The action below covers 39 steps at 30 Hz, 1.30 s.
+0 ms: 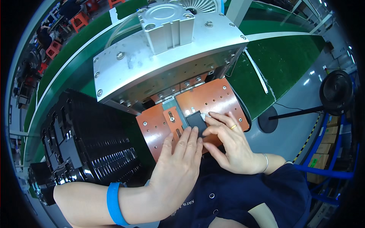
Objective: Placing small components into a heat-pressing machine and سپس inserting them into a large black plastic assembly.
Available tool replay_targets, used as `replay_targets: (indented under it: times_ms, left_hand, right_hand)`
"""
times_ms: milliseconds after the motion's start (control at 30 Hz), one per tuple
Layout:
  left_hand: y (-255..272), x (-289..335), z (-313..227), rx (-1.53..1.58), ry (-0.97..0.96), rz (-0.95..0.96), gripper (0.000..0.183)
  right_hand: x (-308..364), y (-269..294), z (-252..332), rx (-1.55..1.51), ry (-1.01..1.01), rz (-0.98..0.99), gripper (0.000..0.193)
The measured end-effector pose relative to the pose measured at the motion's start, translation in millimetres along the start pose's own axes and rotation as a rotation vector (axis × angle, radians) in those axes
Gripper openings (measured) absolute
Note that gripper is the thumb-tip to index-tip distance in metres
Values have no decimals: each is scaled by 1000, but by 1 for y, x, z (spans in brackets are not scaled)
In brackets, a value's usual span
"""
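A dark flat rectangular piece (195, 121) lies on the orange-brown plate (186, 99) of a metal press. My left hand (178, 161) is open, its fingers stretched out and the fingertips resting on the near left part of the piece. At the right edge of the piece is my right hand (232, 146), its fingers bent and the thumb apart. A small white covering or scrap (204, 115) shows at one of its fingertips; I cannot tell which. Left of the piece, a slotted orange bracket (172, 119) is screwed to the plate.
Above the plate stands the press's silver upper block (167, 64) with a cylinder (167, 26) on top. Stacked black trays (91, 140) rise close at the left. A green work surface (277, 68) spreads behind. At right are a black fan (336, 91) and a blue rack (323, 173) with cartons.
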<state>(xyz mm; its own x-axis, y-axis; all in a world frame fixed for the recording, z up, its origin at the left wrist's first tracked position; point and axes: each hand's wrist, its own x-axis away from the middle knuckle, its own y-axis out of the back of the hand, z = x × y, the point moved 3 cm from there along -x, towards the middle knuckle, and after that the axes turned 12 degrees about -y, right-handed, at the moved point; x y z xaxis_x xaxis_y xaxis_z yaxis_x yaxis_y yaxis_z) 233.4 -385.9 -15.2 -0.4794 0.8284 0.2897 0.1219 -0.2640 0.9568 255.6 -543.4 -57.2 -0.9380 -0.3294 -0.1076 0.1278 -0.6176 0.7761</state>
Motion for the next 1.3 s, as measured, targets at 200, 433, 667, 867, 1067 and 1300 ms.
replay_targets:
  times_ms: [200,433,667,867,1067,1300]
  left_hand:
    - [1,-2,2,5,1,40,89]
    - [3,-4,9,-4,62,30,90]
    - [3,-4,14,42,124,-45,48]
    - [2,-7,16,50,113,-41,49]
    - [4,-6,17,32,105,-7,84]
    - [9,-9,17,74,59,-233,76]
  right_hand:
    - [-3,1,-12,-259,-77,35,27]
    - [-39,-2,-16,120,272,-162,19]
    - [-64,-4,-14,119,330,-154,17]
    - [-62,-6,-16,100,280,-172,18]
    - [-48,10,-6,-239,106,284,31]
    - [-71,12,-24,-1002,-447,542,20]
